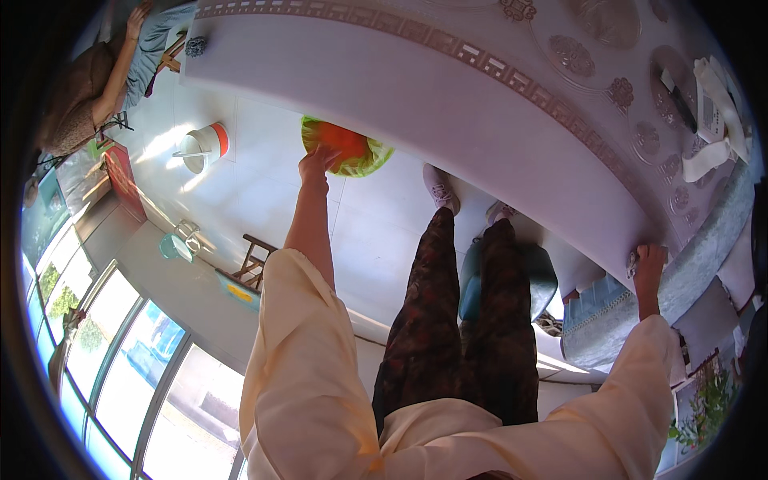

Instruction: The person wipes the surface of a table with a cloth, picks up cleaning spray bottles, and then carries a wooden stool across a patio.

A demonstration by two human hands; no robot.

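My left hand (pixel 319 161) is at the near side of a yellow-green plastic bag (pixel 377 161), its fingers closed at the edge. Something orange-red (pixel 345 141) shows in the bag; I cannot tell what it is. The bag is beside the hanging side of a pale tablecloth (pixel 384 114). Far to the right, my right hand (pixel 650 261) is a fist at the table's edge. A small shiny metal object (pixel 632 264) sticks out of that fist; its kind is unclear.
A white bucket with an orange band (pixel 201 147) stands on the tiled floor. A grey scourer (pixel 195 47) lies at the table's far-left corner. A black-handled knife (pixel 679 99) and white cloth (pixel 708 161) lie on the right. A teal stool (pixel 543 273) is behind my legs. Another person (pixel 102 90) sits upper left.
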